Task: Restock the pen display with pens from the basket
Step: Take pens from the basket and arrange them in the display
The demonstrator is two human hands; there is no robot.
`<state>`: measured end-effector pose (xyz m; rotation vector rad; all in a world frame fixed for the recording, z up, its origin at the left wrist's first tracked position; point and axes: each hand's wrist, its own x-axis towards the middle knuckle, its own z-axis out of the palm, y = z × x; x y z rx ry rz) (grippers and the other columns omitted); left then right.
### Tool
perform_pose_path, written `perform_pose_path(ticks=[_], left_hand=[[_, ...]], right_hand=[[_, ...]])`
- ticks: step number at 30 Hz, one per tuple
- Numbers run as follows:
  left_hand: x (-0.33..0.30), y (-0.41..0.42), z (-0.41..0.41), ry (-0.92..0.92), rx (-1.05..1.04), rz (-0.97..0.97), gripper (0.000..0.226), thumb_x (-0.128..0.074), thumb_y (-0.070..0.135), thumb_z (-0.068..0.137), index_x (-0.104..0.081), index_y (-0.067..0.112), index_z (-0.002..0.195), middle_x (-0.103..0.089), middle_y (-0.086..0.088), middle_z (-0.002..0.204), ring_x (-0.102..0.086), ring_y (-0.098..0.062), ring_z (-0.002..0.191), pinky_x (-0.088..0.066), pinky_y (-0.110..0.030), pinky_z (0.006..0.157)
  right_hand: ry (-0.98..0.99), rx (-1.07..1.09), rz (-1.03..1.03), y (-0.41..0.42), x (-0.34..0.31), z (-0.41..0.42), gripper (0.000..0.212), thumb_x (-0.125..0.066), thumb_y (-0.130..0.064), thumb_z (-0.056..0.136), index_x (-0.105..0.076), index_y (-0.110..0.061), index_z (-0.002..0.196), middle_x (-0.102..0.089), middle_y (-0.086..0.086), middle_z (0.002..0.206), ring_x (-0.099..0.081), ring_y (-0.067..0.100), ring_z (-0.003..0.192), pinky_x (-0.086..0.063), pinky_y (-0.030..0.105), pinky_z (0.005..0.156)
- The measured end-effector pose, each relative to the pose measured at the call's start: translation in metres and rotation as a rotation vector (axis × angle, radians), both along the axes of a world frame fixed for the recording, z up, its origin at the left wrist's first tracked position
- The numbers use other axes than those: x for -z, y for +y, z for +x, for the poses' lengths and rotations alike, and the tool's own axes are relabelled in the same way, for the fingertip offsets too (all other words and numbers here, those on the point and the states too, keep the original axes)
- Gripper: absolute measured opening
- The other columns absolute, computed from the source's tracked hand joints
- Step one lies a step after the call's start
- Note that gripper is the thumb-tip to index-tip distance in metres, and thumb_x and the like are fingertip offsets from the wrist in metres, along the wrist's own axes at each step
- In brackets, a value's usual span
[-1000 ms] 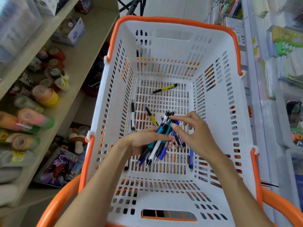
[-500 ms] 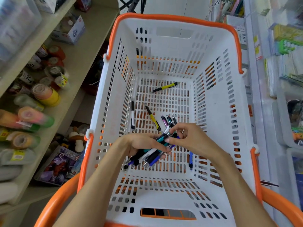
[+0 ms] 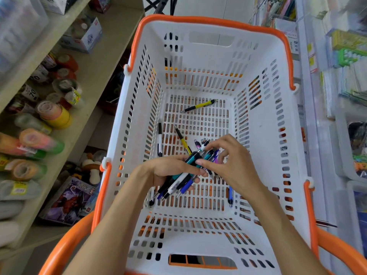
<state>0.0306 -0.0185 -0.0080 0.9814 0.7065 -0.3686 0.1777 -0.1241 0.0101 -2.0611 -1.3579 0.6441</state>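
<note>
left hand [image 3: 168, 171] grips a loose bundle of pens [image 3: 179, 180] low inside the basket [image 3: 127, 135]; right hand [image 3: 228, 163] pinches its upper ends. it looks poorly squared, so some could slide out, tips first, through the floor slots.

Two bare forearms came up from the bottom edge of the view, each ending in a hand. No sleeve, watch, bracelet or ring showed on either arm as far as the frame reached. The left hand [image 3: 170, 171] and the right hand [image 3: 232, 165] were ungloved. The forearms were slim and smooth. The fingers were slender, with short, plain, unpainted nails, one plainly visible on a left fingertip. The upper arms and the rest of the body lay outside the view.
</note>
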Motion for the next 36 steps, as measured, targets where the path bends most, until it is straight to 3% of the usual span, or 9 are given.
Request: perform_pose_path(ticks=[2,6,12,15,19,24,27,31,36], left_hand=[[0.0,0.001,-0.001,0.012,-0.012,-0.007,0.018,-0.065,0.02,0.089,-0.06,0.012,0.105,-0.06,-0.005,0.086,-0.057,-0.015,0.075,-0.05,-0.033,0.08],[-0.007,0.0,0.001,0.005,0.014,0.065,0.003,-0.059,0.014,0.093,-0.062,0.014,0.095,-0.06,0.0,0.079,-0.059,-0.007,0.065,-0.053,-0.021,0.066],[-0.014,-0.003,-0.001,0.037,0.242,0.106,0.01,-0.063,0.019,0.091,-0.054,0.015,0.094,-0.057,0.0,0.078,-0.056,-0.008,0.065,-0.051,-0.019,0.063],[-0.017,-0.003,-0.002,0.024,0.272,0.106,0.011,-0.063,0.02,0.091,-0.055,0.017,0.098,-0.058,0.003,0.078,-0.056,-0.01,0.069,-0.052,-0.019,0.064],[-0.015,-0.003,-0.002,-0.012,0.258,0.136,0.014,-0.062,0.023,0.091,-0.056,0.017,0.102,-0.059,0.004,0.077,-0.055,-0.01,0.072,-0.051,-0.02,0.066],[-0.011,-0.002,-0.003,0.003,0.102,0.091,0.023,-0.065,0.027,0.087,-0.056,0.017,0.106,-0.06,0.003,0.078,-0.055,-0.008,0.066,-0.051,-0.02,0.062],[-0.011,-0.001,-0.003,0.006,-0.018,0.039,0.012,-0.059,0.026,0.092,-0.059,0.016,0.099,-0.061,0.008,0.07,-0.055,-0.003,0.059,-0.049,-0.015,0.055],[-0.006,-0.001,0.005,-0.034,-0.517,-0.112,0.018,-0.054,0.02,0.095,-0.058,0.004,0.1,-0.064,-0.001,0.073,-0.059,-0.01,0.061,-0.054,-0.02,0.057],[-0.004,-0.002,0.013,-0.08,-0.972,-0.065,0.027,-0.049,0.024,0.098,-0.06,0.007,0.116,-0.072,-0.008,0.108,-0.071,-0.018,0.093,-0.058,-0.025,0.067]], right_hand=[[-0.046,-0.03,-0.036,0.001,0.001,0.0,0.037,-0.076,-0.05,0.069,-0.069,-0.034,0.101,-0.051,-0.018,0.098,-0.049,-0.005,0.069,-0.04,0.016,0.066],[0.031,-0.042,-0.09,0.003,0.001,0.0,0.032,-0.078,-0.045,0.069,-0.067,-0.031,0.095,-0.042,-0.019,0.093,-0.042,-0.017,0.081,-0.035,0.004,0.065],[0.315,-0.178,-0.405,0.004,-0.009,0.009,0.018,-0.077,-0.041,0.071,-0.065,-0.031,0.081,-0.045,-0.011,0.094,-0.046,-0.003,0.08,-0.035,0.009,0.067],[0.383,-0.112,-0.357,0.001,-0.014,0.012,0.019,-0.077,-0.041,0.07,-0.07,-0.027,0.081,-0.05,-0.009,0.087,-0.044,0.003,0.073,-0.037,0.015,0.066],[0.581,0.201,-0.157,0.002,-0.019,0.023,0.024,-0.073,-0.038,0.073,-0.068,-0.018,0.085,-0.062,-0.012,0.07,-0.055,0.0,0.068,-0.042,0.019,0.068],[0.75,0.352,0.089,0.004,-0.018,0.021,0.012,-0.063,-0.022,0.088,-0.057,-0.012,0.09,-0.059,-0.009,0.061,-0.052,0.001,0.056,-0.043,0.013,0.056],[0.813,0.535,0.333,0.003,-0.021,0.026,0.009,-0.061,-0.015,0.09,-0.054,-0.013,0.085,-0.057,-0.004,0.063,-0.051,0.006,0.055,-0.043,0.015,0.054],[0.647,0.561,0.416,0.003,-0.023,0.017,0.014,-0.065,-0.011,0.087,-0.054,-0.01,0.08,-0.065,-0.002,0.063,-0.062,0.009,0.059,-0.046,0.017,0.054],[0.55,0.408,0.332,0.004,-0.018,-0.002,0.014,-0.069,-0.01,0.085,-0.055,-0.009,0.079,-0.071,0.002,0.072,-0.071,0.013,0.069,-0.054,0.018,0.063]])
